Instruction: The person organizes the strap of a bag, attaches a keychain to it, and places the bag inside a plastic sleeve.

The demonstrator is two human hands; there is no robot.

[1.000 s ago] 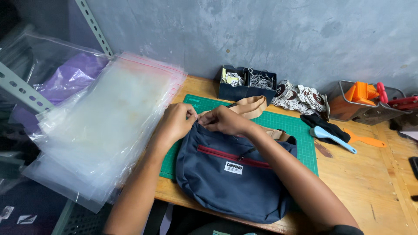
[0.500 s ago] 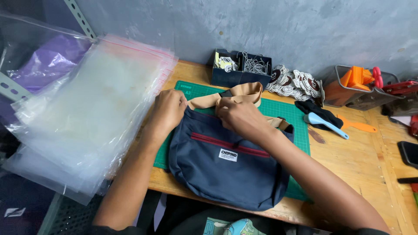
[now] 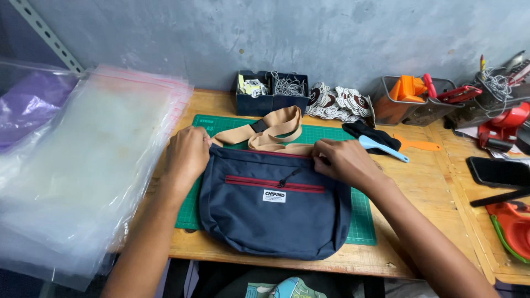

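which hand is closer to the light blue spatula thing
Right. The right hand grips the navy bag's top edge just left of the blue spatula; the left hand holds the bag's far corner.

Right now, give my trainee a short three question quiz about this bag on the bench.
1. True or false: both hands grip the navy bag at its top corners.
2. What lies under the bag? A) green cutting mat B) clear plastic bags C) bare wood
3. What colour is the strap folded above the bag?

Key: 1 true, the left hand and right hand each hold a corner. 2 A. 3 tan.
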